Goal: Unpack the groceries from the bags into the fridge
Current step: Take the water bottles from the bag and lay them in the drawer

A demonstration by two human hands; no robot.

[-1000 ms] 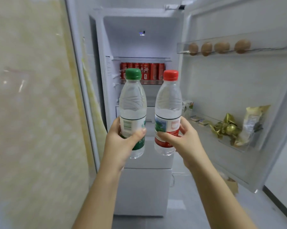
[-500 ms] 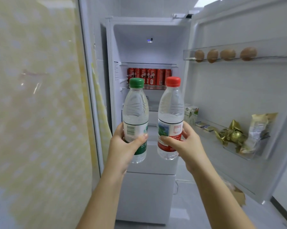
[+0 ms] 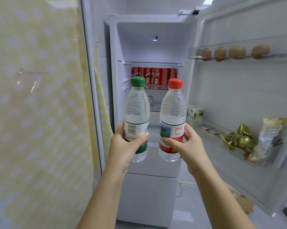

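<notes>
One fridge (image 3: 153, 50) stands open straight ahead, its door (image 3: 235, 93) swung out to the right. A yellow spotted sheet (image 3: 40, 104) fills the left of the view. The door has two clear shelves: an upper door shelf (image 3: 193, 54) and a lower door shelf (image 3: 255, 166).

Two water bottles are held upright, side by side and not touching, in front of the fridge opening. Whether they have passed the front edge cannot be told. The green-capped bottle (image 3: 137, 109) is in the left hand (image 3: 123, 146), whose grip is wrapped round the label with the thumb across the front. The red-capped bottle (image 3: 172, 109) is in the right hand (image 3: 189, 146), whose grip is likewise wrapped round the label, thumb in front and fingers behind. Both caps are on.

Inside, a row of red cans (image 3: 154, 76) stands on a glass shelf (image 3: 156, 88), seen just behind the bottle caps. The lower door shelf holds, from the hinge end outward, small cartons (image 3: 193, 113), flat packets (image 3: 208, 128), a gold foil bundle (image 3: 240, 138) and a pale pouch (image 3: 268, 134) standing at the outer end. Four eggs (image 3: 237, 52) sit in a row on the upper door shelf.
</notes>
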